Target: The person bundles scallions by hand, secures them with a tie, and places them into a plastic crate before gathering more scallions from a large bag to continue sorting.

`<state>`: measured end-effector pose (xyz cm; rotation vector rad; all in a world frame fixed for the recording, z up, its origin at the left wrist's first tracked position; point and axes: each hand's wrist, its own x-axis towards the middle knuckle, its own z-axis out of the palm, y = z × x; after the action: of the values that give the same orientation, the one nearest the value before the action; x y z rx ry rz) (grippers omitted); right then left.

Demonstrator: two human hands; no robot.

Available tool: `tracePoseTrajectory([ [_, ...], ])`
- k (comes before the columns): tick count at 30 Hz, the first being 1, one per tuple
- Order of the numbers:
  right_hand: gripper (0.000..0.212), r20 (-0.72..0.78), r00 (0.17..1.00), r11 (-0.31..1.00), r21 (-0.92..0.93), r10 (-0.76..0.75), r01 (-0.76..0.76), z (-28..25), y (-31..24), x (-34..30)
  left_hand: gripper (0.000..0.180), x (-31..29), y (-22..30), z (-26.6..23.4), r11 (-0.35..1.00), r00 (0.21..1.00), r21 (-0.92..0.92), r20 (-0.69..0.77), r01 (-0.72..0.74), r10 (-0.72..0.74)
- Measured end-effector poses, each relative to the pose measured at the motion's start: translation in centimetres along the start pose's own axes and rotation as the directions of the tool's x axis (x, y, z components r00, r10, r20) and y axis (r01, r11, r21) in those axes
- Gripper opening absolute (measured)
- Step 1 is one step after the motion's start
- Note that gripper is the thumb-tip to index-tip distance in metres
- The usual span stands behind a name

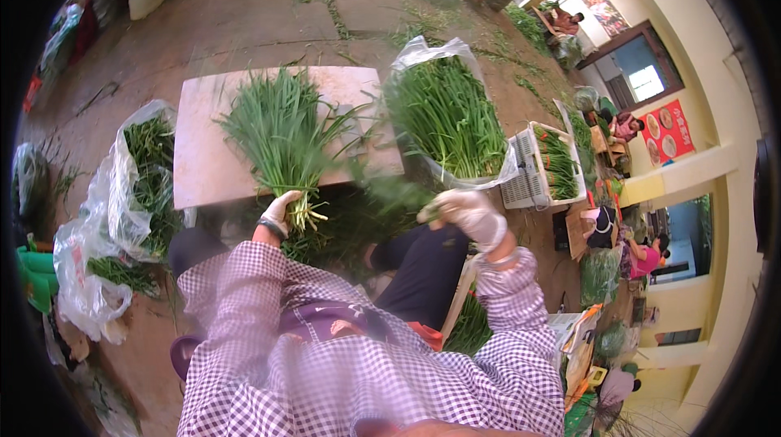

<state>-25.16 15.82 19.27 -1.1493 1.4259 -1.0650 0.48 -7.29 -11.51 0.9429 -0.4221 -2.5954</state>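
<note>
My left hand point(281, 211), in a pale glove, is closed round the lower stems of a thick bunch of green onions point(281, 124). Their pale root ends poke out below the fist, and the long leaves fan over a pinkish-white board point(203, 140). To the right, my gloved right hand point(468, 216) is closed, off the board and above my knee. Blurred green leaves point(399, 191) trail leftward from its fingers; how many stalks it holds I cannot tell. A grey flat object point(348, 120) lies on the board, partly behind the leaves.
Right of the board stands an open clear bag of green onions point(447, 115), beside a white crate point(521, 176) with banded bundles. Plastic bags of greens point(142, 181) sit at the left. Loose leaves litter the floor point(268, 22). Other people point(643, 254) sit along the right wall.
</note>
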Motion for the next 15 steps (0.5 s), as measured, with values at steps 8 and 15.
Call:
tracePoseTrajectory([
  [8,0.025,0.269,0.650,0.454,-0.881,0.711,-0.132,4.1,18.9,5.9,0.018,-3.2,1.3,1.1,0.997,0.974,-0.043,0.222,0.063,-0.052],
  [15,0.031,-0.174,0.628,-0.200,-0.979,0.759,-0.029,10.9,31.5,7.1,0.025,0.0,-0.1,-0.7,0.999,0.993,-0.009,0.108,0.049,-0.048],
])
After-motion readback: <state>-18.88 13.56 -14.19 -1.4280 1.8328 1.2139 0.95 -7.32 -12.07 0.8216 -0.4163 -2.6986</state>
